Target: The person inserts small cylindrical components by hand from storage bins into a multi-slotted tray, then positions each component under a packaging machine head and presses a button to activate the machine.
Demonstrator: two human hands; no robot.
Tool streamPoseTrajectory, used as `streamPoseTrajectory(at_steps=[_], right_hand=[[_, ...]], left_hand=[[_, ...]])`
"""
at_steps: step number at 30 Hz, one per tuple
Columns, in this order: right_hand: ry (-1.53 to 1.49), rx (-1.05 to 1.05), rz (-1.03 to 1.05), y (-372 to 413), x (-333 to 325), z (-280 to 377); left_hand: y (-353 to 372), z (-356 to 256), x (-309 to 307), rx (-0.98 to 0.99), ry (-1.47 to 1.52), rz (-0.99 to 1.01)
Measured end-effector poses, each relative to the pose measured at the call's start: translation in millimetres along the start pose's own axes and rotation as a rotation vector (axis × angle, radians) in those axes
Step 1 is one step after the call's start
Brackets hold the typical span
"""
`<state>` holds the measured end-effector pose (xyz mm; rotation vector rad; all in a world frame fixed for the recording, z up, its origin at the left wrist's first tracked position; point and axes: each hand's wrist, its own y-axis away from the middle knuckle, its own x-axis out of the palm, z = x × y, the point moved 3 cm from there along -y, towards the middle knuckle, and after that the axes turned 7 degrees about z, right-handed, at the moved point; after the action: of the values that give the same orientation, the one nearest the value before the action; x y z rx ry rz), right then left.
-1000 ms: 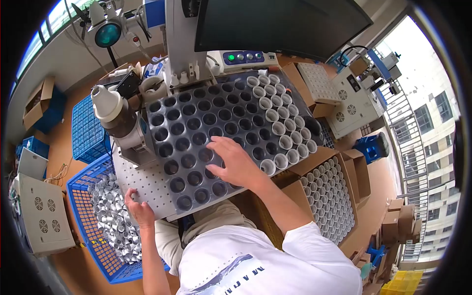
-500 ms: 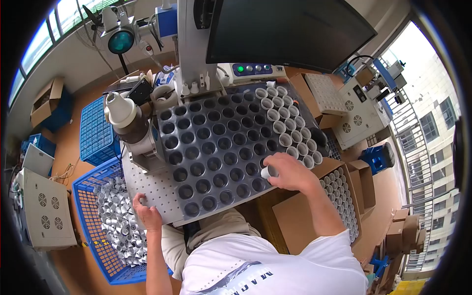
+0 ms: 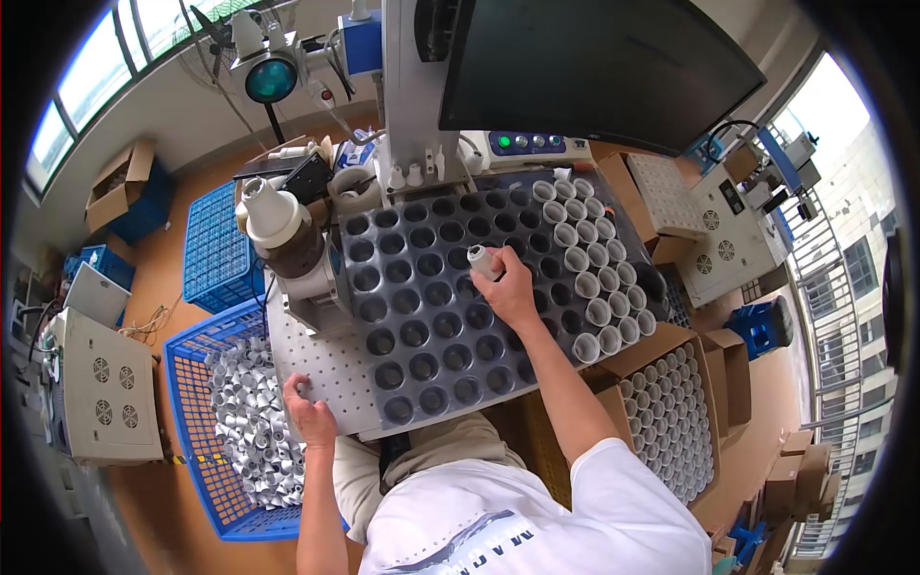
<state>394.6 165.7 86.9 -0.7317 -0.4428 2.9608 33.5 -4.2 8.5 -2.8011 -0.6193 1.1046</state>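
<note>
My right hand (image 3: 508,287) is above the middle of a black plastic tray (image 3: 383,345) with rows of round pockets. Its fingers pinch a small white plastic cup (image 3: 480,259), tilted, with a dark opening at the upper end. White cups (image 3: 586,285) fill the pockets along the tray's right side, open ends up; those to the left show no cups. My left hand (image 3: 310,414) rests at the front edge of a perforated metal plate (image 3: 326,369), fingers loosely curled and apart, holding nothing visible. Beside it, a blue basket (image 3: 216,324) holds a heap of white parts (image 3: 254,422).
Left of the tray stands a machine fixture (image 3: 311,273) with a white conical piece (image 3: 273,216) on top. A grey column (image 3: 412,86) and monitor (image 3: 594,67) rise behind. At right, a cardboard box (image 3: 661,340) holds rows of white cups.
My right hand has moved from the tray's front right to its middle, carrying the white cup. A cup now shows at the tray's front right, where the hand was. My left hand stays put.
</note>
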Motion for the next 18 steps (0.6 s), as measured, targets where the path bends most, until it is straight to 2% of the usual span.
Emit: streamPoseTrajectory(at_steps=[3, 6, 10, 18], right_hand=[[0.035, 0.052, -0.018, 3.8, -2.2, 1.4], [-0.043, 0.036, -0.057, 2.7, 1.5, 5.1], [0.028, 0.025, -0.046, 2.6, 2.3, -0.5], [-0.015, 0.002, -0.065, 3.2, 2.0, 0.8]], left_hand=[[1.0, -0.7, 0.3, -0.032, 0.001, -0.009], [0.7, -6.4, -2.1, -0.013, -0.041, -0.013], [1.4, -7.7, -2.9, 0.017, -0.045, -0.017], [2.4, -4.0, -1.2, -0.011, -0.049, 0.009]])
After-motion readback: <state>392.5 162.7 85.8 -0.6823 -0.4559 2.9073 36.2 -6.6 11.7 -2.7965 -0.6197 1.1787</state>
